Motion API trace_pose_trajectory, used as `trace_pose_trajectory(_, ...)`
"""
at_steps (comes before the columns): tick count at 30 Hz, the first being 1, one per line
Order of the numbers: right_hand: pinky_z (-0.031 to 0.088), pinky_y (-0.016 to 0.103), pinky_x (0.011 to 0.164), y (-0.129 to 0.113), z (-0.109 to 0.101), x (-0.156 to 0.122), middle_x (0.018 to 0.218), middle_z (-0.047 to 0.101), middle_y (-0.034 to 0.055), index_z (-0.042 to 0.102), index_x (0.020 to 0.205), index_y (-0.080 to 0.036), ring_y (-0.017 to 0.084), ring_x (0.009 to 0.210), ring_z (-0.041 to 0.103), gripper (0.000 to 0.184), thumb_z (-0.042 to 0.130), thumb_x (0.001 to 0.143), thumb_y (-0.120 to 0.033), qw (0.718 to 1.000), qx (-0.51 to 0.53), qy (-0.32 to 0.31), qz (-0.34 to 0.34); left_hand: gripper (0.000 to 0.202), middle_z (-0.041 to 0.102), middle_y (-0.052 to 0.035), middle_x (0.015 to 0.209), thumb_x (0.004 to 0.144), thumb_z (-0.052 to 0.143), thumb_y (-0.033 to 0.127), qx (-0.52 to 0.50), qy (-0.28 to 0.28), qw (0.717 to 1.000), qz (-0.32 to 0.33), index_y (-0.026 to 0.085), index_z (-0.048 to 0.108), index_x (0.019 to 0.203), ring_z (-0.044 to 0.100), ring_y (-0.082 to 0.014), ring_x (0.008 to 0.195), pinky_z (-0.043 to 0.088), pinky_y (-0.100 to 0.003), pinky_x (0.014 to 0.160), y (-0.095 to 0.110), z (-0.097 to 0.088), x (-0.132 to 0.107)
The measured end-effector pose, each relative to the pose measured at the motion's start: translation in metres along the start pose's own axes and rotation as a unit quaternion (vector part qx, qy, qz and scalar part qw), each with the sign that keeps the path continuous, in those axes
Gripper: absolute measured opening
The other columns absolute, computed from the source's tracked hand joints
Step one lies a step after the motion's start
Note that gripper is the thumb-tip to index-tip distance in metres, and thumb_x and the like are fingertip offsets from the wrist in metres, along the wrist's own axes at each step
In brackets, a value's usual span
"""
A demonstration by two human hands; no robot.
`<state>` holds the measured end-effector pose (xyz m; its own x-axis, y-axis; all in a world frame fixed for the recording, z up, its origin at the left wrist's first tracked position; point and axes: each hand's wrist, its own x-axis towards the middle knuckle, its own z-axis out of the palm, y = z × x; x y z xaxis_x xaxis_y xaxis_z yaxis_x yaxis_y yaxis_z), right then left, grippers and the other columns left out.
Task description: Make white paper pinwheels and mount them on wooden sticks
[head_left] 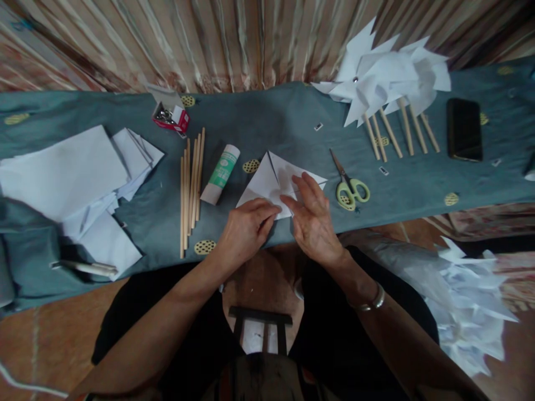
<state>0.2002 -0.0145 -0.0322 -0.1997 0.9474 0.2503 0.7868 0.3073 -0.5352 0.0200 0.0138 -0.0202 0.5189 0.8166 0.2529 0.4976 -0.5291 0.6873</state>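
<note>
A white folded paper square (270,181) lies on the grey-green tablecloth (267,120) in front of me. My left hand (246,228) rests on its near left corner, fingers curled and pressing the paper. At the near right edge my right hand (311,214) lies on the paper with its fingers stretched out flat and together. A silver bangle sits on my right wrist.
Green-handled scissors (349,189) lie right of the paper, a glue stick (220,174) and several wooden sticks (191,186) to its left. Stacked white sheets (75,178) lie far left. Finished paper pinwheels (384,78), a black phone (463,129) and a red pin box (170,117) lie further back.
</note>
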Motion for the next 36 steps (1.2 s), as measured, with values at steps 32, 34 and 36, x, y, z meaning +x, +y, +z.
trace_pose_trajectory(32,0.042,0.052,0.108,0.022,-0.027,0.007,0.136,0.059,0.0112,0.062,0.126,-0.02,0.028,0.128,0.054,0.038,0.043,0.092,-0.022,0.999,-0.004,0.033,0.034,0.019,0.067,-0.0103,0.102,0.089,0.052,0.013,0.197,0.011,0.978,0.064,0.014,0.07,0.097,0.06,-0.0238,0.096,0.053,-0.041,0.087,-0.012,-0.014,0.003)
trace_pose_trajectory(34,0.045,0.051,0.106,0.017,-0.029,0.004,0.133,0.061,0.0106,0.065,0.12,-0.02,0.028,0.124,0.057,0.034,0.046,0.093,-0.025,0.999,0.004,0.033,0.036,0.023,0.067,-0.0102,0.106,0.088,0.051,0.01,0.211,0.019,0.976,0.05,0.015,0.071,0.097,0.059,-0.0246,0.099,0.051,-0.043,0.089,-0.016,-0.02,0.004)
trace_pose_trajectory(36,0.046,0.05,0.105,0.013,-0.03,0.001,0.13,0.063,0.0113,0.068,0.115,-0.02,0.028,0.12,0.059,0.031,0.048,0.093,-0.028,0.999,0.005,0.031,0.04,0.024,0.066,-0.0101,0.11,0.087,0.051,0.009,0.219,0.025,0.974,0.044,0.016,0.071,0.098,0.058,-0.0255,0.102,0.05,-0.044,0.089,-0.017,-0.024,0.003)
